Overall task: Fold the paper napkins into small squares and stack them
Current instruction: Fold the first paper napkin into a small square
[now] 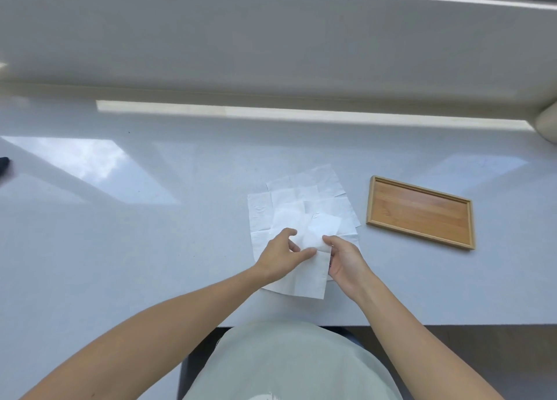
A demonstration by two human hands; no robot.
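napkins [301, 207]: plain white | tray [420, 213]: wood-grain orange-brown, paler rim | table [150, 249]: pale grey

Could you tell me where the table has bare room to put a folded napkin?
The wooden tray holds nothing. The table is bare left of the napkins, and between napkins and tray. It is crowded where left hand and right hand work.

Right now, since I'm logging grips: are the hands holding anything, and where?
Both hands, left and right, pinch the top napkin at its far edge.
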